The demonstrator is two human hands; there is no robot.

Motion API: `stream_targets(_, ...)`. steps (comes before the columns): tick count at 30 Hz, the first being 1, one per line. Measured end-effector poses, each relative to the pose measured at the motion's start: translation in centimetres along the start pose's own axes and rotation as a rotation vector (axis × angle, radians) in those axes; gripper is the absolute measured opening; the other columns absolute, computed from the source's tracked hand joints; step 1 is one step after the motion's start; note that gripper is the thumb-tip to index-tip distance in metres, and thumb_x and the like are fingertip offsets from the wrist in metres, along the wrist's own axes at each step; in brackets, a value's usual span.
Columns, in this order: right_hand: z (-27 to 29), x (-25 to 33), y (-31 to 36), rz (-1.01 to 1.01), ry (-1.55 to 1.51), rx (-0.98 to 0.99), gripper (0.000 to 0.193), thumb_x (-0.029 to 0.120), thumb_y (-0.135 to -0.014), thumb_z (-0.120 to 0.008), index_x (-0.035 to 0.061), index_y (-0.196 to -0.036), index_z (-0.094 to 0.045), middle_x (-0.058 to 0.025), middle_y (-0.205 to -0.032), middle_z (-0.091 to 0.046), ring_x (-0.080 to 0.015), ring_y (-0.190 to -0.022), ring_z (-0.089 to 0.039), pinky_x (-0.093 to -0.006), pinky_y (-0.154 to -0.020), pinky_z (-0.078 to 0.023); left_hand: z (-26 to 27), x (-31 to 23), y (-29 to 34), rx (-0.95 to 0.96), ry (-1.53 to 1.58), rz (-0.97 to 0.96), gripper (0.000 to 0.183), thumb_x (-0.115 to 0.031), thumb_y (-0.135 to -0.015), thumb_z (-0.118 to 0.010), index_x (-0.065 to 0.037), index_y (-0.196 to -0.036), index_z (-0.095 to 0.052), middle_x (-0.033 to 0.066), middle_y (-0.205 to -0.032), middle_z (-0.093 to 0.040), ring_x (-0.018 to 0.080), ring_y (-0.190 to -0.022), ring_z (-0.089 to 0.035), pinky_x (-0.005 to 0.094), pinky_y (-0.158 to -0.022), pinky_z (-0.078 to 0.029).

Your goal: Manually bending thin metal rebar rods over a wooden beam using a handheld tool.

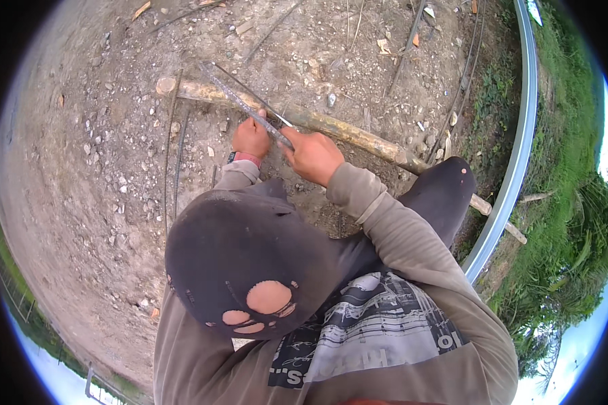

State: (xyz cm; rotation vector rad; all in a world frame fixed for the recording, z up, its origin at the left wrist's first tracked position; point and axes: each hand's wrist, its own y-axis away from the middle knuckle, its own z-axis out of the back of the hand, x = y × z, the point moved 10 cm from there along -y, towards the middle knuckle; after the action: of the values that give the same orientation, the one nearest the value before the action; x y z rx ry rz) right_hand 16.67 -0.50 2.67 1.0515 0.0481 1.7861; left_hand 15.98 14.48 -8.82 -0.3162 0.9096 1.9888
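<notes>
A long wooden pole lies across the ground beyond my knees, with its pale cut end at the far left. My right hand is closed around the near end of a long, narrow grey metal tool. The tool slants up to the left across the pole; a thin dark strip runs close beside it, bright near my right hand. Its exact kind is unclear. My left hand, with a reddish band at the wrist, is closed by the tool's underside, thumb up against it. What those fingers grip is hidden.
Thin metal rods lie on the stony dirt at the left, and more rods at the upper right. A long pale metal rail curves along the right side, over the pole's far end. Grass grows beyond.
</notes>
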Motion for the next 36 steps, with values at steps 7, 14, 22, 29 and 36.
stream_targets(7,2.9,-2.6,11.6,-0.127,-0.079,0.126,0.028,0.018,-0.079,-0.057,0.0145,-0.107,-0.052,-0.0182,-0.07,-0.06,-0.0387,-0.064,-0.058,-0.0474,-0.059,-0.047,-0.1,0.2,0.2,-0.009,-0.002,0.012,0.044,-0.042,-0.089,-0.039,-0.007,-0.081,-0.065,0.0201,-0.076,-0.061,0.0424,-0.071,-0.057,0.05,-0.063,-0.044)
stream_targets(14,0.7,1.1,-0.6,0.067,-0.042,-0.019,0.022,0.025,-0.082,-0.051,0.0122,-0.1,-0.051,-0.0193,-0.073,-0.06,-0.0413,-0.07,-0.057,-0.05,-0.063,-0.046,0.1,0.1,0.1,-0.057,-0.029,-0.051,0.044,-0.042,-0.089,-0.041,-0.007,-0.078,-0.065,0.0195,-0.076,-0.061,0.0414,-0.071,-0.057,0.0485,-0.062,-0.045)
stream_targets(22,2.5,-1.5,7.3,-0.179,-0.049,0.118,0.021,0.017,-0.08,-0.056,0.0117,-0.1,-0.052,-0.0182,-0.068,-0.06,-0.0383,-0.064,-0.059,-0.0469,-0.058,-0.047,0.2,0.3,0.0,-0.1,0.012,-0.055,0.042,-0.041,-0.089,-0.042,-0.007,-0.075,-0.062,0.0193,-0.073,-0.061,0.0408,-0.07,-0.057,0.0488,-0.061,-0.044)
stream_targets(29,1.7,-0.9,4.6,-0.052,-0.047,0.013,0.019,0.02,-0.082,-0.053,0.0109,-0.099,-0.052,-0.0188,-0.071,-0.06,-0.0388,-0.064,-0.058,-0.048,-0.06,-0.047,0.0,0.1,-0.1,-0.045,0.0,-0.032,0.041,-0.04,-0.088,-0.041,-0.007,-0.076,-0.063,0.0194,-0.073,-0.061,0.0396,-0.07,-0.058,0.0488,-0.061,-0.045)
stream_targets(36,1.9,-0.1,3.1,-0.156,-0.015,0.09,0.02,0.021,-0.081,-0.056,0.011,-0.099,-0.053,-0.0188,-0.071,-0.061,-0.0392,-0.066,-0.058,-0.0473,-0.06,-0.048,-0.2,0.7,0.1,-0.011,-0.038,0.044,0.042,-0.045,-0.088,-0.041,-0.011,-0.077,-0.064,0.0173,-0.074,-0.062,0.0391,-0.07,-0.058,0.0488,-0.061,-0.045)
